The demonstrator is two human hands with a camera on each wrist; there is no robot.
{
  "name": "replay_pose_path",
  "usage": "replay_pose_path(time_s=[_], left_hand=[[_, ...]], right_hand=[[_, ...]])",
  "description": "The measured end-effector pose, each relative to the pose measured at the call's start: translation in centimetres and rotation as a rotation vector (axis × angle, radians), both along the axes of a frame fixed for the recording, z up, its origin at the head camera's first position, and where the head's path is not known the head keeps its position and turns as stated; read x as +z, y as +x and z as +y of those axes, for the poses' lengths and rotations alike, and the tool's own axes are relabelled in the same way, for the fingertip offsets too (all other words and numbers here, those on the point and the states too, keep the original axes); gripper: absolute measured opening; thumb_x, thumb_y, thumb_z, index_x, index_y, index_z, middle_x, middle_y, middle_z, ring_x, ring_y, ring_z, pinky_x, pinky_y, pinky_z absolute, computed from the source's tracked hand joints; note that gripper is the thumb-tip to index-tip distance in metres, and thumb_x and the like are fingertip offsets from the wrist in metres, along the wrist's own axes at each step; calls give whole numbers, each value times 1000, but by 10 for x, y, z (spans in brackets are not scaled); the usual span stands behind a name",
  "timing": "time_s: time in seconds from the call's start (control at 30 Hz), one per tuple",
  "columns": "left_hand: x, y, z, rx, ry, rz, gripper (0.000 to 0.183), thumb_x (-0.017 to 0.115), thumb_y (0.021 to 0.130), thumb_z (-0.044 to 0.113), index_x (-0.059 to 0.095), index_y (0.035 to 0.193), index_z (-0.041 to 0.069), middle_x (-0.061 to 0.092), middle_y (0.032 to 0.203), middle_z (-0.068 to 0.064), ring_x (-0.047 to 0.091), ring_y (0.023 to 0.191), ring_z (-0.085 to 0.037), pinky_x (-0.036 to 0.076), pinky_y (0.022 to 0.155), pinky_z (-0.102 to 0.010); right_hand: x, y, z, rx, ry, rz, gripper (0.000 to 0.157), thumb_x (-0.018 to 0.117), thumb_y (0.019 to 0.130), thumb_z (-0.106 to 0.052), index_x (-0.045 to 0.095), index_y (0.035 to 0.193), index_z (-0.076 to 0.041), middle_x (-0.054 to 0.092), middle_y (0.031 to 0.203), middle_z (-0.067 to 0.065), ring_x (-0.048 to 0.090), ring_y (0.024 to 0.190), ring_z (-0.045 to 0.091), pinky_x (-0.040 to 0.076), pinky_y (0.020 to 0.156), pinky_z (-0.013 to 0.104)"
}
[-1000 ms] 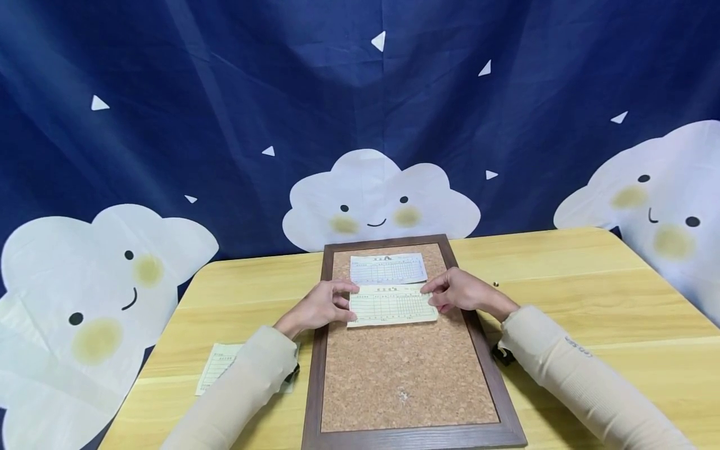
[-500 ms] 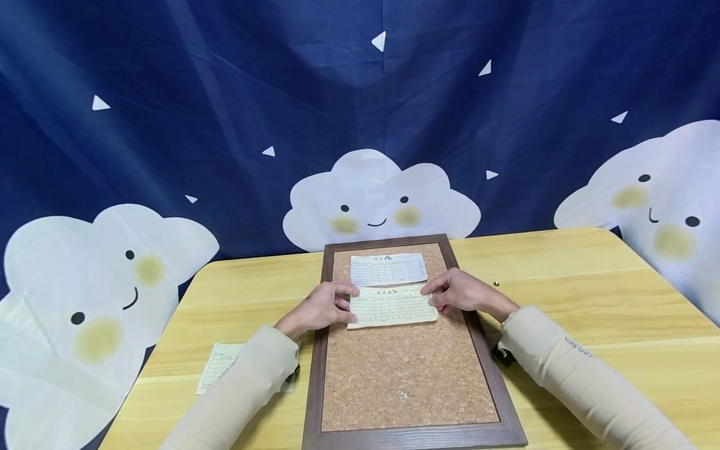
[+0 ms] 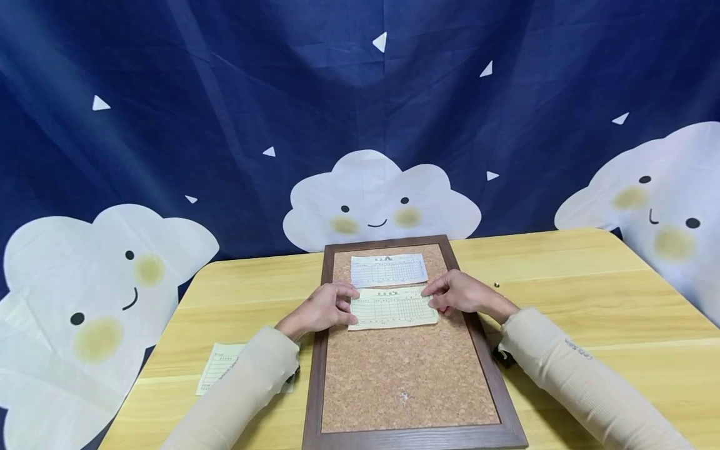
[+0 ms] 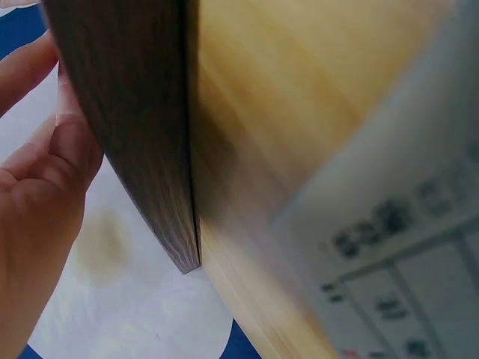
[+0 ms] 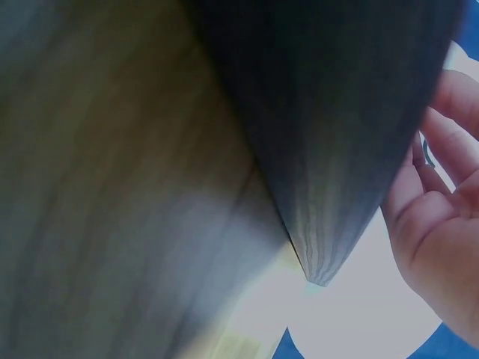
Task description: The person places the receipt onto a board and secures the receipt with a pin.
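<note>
A pale yellow printed form slip [image 3: 394, 310] lies over the middle of a framed cork board [image 3: 407, 375]. My left hand [image 3: 323, 306] holds its left edge, index finger near the upper corner and thumb near the lower one. At the upper right corner, my right hand [image 3: 458, 291] pinches the slip. Just above it on the board is a bluish-white form slip [image 3: 388, 270]. The left wrist view shows my left hand [image 4: 41, 164] beyond the dark frame, its fingertips hidden. Likewise, the frame hides the fingertips of my right hand [image 5: 441, 202] in the right wrist view.
Another pale form slip [image 3: 219, 362] lies on the wooden table [image 3: 607, 300] left of the board, partly covered by my left sleeve. A small metallic piece [image 3: 496, 284] sits right of the board. A dark blue cloud-print cloth [image 3: 225, 94] hangs behind.
The yellow form slip has shifted slightly down the board, away from the bluish-white one. Both hands keep nearly the same places at its sides.
</note>
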State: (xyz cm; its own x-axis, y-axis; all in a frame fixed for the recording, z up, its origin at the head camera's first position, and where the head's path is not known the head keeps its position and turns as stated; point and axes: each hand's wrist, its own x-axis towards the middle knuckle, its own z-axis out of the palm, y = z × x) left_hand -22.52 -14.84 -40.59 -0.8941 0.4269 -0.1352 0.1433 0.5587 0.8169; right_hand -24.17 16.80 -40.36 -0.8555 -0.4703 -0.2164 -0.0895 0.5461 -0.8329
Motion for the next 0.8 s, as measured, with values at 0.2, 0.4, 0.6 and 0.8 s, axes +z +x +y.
replay_pose_path(time_s=[0.2,0.4,0.6,0.8], left_hand=[[-1,1,1,-9,-21,21,52,81,78,-7,61,126,-11,44,147,-21,61,80,-10,50,78,-24],[-1,2,3,-15,-34,35,53,82,77,-8,61,125,-12,44,147,-21,59,76,-9,50,76,-23],[-1,2,3,-28,-49,65,53,82,76,-8,62,124,-12,47,143,-20,58,75,-8,49,77,-23],[-2,2,4,-27,-60,75,51,82,76,-8,62,123,-11,48,141,-18,58,76,-8,49,84,-28]], right_hand=[[-1,0,0,-2,2,5,27,66,92,0,68,117,10,67,69,6,63,63,14,56,63,31],[-1,0,0,-2,9,9,26,66,92,1,68,116,10,67,70,6,62,62,14,56,62,31],[0,1,-1,0,17,15,26,67,91,1,69,115,10,67,71,5,61,62,13,55,61,30],[0,1,-1,1,30,30,25,68,90,1,70,113,9,68,73,5,61,61,13,55,59,30]])
